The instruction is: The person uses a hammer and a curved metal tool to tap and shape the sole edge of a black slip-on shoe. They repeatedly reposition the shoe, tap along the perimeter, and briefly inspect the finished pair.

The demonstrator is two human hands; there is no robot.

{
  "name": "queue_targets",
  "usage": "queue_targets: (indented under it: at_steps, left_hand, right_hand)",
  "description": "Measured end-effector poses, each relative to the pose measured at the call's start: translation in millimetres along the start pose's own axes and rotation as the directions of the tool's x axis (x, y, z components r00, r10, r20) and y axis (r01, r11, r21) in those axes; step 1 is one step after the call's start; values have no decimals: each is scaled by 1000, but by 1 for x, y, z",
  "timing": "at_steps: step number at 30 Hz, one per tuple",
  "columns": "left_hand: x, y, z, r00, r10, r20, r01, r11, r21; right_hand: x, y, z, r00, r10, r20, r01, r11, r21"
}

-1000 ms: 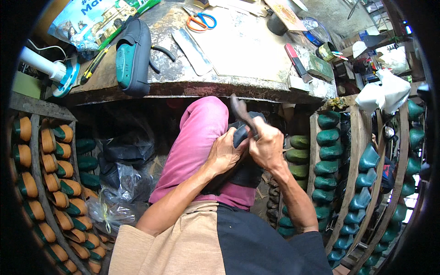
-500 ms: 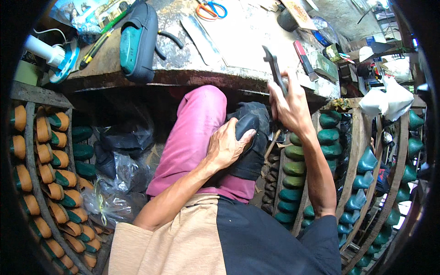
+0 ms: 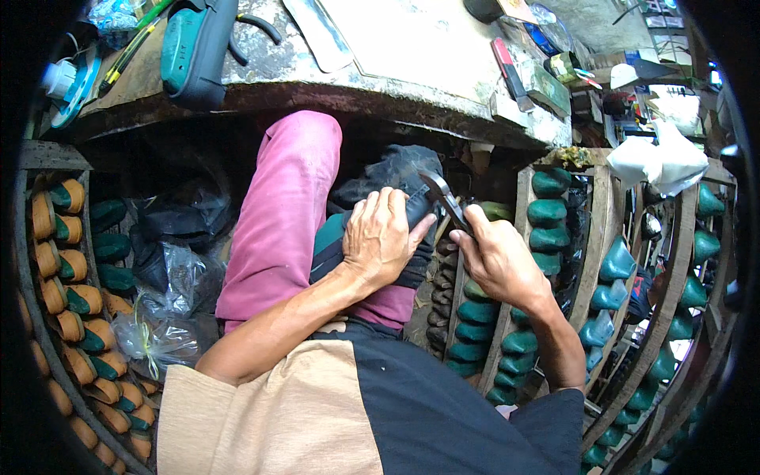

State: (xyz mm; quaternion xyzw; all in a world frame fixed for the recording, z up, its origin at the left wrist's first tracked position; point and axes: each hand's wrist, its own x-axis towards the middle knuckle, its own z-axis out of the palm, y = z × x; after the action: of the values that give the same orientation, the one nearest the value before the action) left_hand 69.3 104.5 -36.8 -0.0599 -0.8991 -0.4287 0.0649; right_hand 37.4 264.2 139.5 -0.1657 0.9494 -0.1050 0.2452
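Observation:
Across my lap lies a black shoe [image 3: 418, 203] with a green last [image 3: 329, 232] showing at its near end. My left hand [image 3: 381, 241] is closed over the shoe and presses it against my thigh; part of the shoe is hidden beneath it. In my right hand [image 3: 504, 257] is a dark metal hammer [image 3: 448, 198], gripped by the handle, its head close to the shoe's far end. Whether the head touches the shoe I cannot tell. A dark cloth [image 3: 400, 168] covers my right knee, just beyond the shoe.
On the workbench [image 3: 412, 47] ahead are another black shoe on a green last [image 3: 198, 55], pincers [image 3: 257, 28], a flat blade [image 3: 321, 36] and a red-handled cutter [image 3: 511, 71]. Racks of orange-and-green lasts [image 3: 75, 261] stand left, green lasts [image 3: 546, 212] right. Plastic bags [image 3: 162, 324] lie left.
My right hand has come down with the hammer, from raised near the bench edge to beside the shoe. The left hand stays on the shoe, and the whole view has shifted slightly.

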Motion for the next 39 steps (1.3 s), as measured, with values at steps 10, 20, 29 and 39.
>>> queue_targets:
  at_steps: [10,20,29,39]
  left_hand:
    - [16,-23,-16,960,-233,158,262,945,-197]
    - [26,-45,-71,943,-155,293,322,641,-697]
    - [-10,-26,-138,888,303,347,-49,811,-582]
    - [-32,-18,-138,886,290,362,-48,833,-551]
  right_hand:
    - [18,15,60,978,-16,-208,46,989,144]
    - [-32,-2,239,729,649,-218,247,48,968]
    - [-21,-2,232,795,562,-228,192,124,974]
    - [-13,-9,231,765,594,-249,215,129,968]
